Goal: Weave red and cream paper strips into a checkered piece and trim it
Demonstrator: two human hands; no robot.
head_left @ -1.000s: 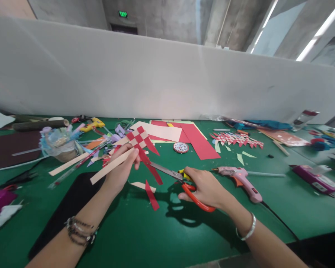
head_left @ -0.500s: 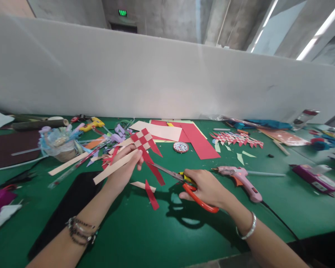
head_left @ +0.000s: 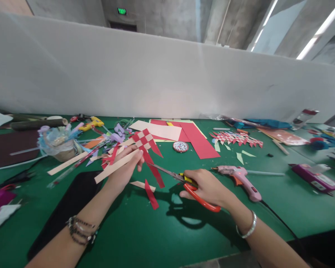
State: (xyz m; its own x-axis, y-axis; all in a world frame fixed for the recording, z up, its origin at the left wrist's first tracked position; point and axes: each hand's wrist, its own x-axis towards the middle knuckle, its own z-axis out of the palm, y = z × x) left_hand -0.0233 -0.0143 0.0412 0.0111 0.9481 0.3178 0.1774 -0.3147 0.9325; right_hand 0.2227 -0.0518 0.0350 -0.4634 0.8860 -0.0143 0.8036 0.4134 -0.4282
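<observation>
My left hand [head_left: 125,167] is closed on a woven paper piece [head_left: 144,140], a red and cream check with loose strips hanging from it. One long cream strip [head_left: 115,166] points down to the left across the hand. A red strip [head_left: 156,175] slants down to the right. My right hand [head_left: 205,186] grips scissors [head_left: 202,199] with red and yellow handles. Their blades lie against the hanging red strip near its upper part. Below, a cut red strip [head_left: 151,195] crosses a cream scrap [head_left: 142,185] on the green table.
A pink glue gun [head_left: 240,178] rests right of my right hand, its cord running to the front edge. Red paper [head_left: 201,143] and a round tin [head_left: 180,146] lie ahead. Woven pieces [head_left: 234,138] sit back right; a black flat object [head_left: 64,212] lies under my left arm.
Almost nothing differs. The free end of the red strip has dipped slightly, and the scissors' handles have shifted a little to the right.
</observation>
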